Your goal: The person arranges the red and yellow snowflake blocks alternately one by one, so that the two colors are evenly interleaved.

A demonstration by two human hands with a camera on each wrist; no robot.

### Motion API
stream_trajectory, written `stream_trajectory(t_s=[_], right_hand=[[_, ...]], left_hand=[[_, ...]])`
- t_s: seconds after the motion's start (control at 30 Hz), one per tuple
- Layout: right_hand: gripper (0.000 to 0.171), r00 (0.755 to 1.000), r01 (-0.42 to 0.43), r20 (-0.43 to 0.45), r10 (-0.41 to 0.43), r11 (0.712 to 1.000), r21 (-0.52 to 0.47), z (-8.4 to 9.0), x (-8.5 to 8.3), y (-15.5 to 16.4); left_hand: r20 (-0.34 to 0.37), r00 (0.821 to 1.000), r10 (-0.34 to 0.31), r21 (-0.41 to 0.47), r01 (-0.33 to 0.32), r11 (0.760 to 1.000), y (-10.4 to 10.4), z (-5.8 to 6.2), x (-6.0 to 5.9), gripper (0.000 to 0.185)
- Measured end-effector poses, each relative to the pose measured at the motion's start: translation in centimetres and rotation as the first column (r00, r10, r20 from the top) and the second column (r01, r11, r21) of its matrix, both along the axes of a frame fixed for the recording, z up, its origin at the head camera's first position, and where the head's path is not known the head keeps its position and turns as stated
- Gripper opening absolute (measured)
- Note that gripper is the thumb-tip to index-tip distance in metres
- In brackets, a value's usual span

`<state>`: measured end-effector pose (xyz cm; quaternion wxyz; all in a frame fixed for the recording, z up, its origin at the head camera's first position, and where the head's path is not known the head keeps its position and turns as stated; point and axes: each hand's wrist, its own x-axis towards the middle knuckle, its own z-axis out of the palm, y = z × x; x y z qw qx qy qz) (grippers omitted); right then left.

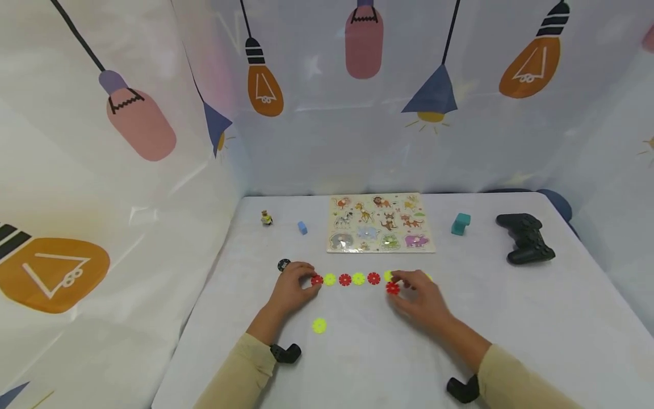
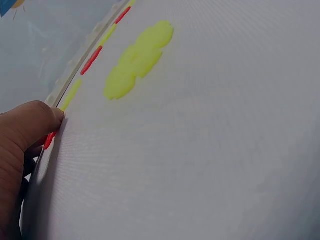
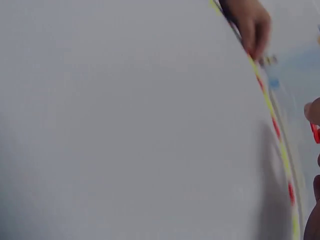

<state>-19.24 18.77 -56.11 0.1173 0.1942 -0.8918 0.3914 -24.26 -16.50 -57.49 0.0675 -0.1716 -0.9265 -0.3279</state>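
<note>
A row of small notched plastic discs in red and yellow lies across the white table. At the row's left end my left hand [image 1: 295, 288] pinches a red disc [image 1: 317, 280] between thumb and fingers; in the left wrist view the thumb [image 2: 40, 120] covers part of it. My right hand [image 1: 420, 295] holds another red disc [image 1: 392, 288] just in front of the row's right part, close to a yellow disc [image 1: 388, 276] that it partly hides. A loose yellow disc [image 1: 319, 325] lies nearer to me, also large in the left wrist view.
A black disc [image 1: 283, 264] lies by the left hand. Behind the row are an animal puzzle board [image 1: 380, 223], a small figurine [image 1: 266, 217], a blue block [image 1: 302, 228], a teal block [image 1: 461, 224] and a black game controller [image 1: 526, 238]. Patterned curtains stand behind and at the sides.
</note>
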Motion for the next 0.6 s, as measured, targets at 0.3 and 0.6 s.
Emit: stream_trajectory(t_s=[0.3,0.6], right_hand=[[0.051,0.958,0.257,0.091,-0.272,0.955,0.146,-0.9,-1.3,9.8],[0.049,0.959,0.214,0.147,-0.241,0.96,0.183,-0.9,-1.6,10.4]], left_hand=[[-0.007,1.0,0.0,0.005,0.0,1.0,-0.3,-0.1,0.2,0.026],[0.018,1.0,0.006,-0.004,-0.006,1.0,0.0,0.2,0.3,0.027]])
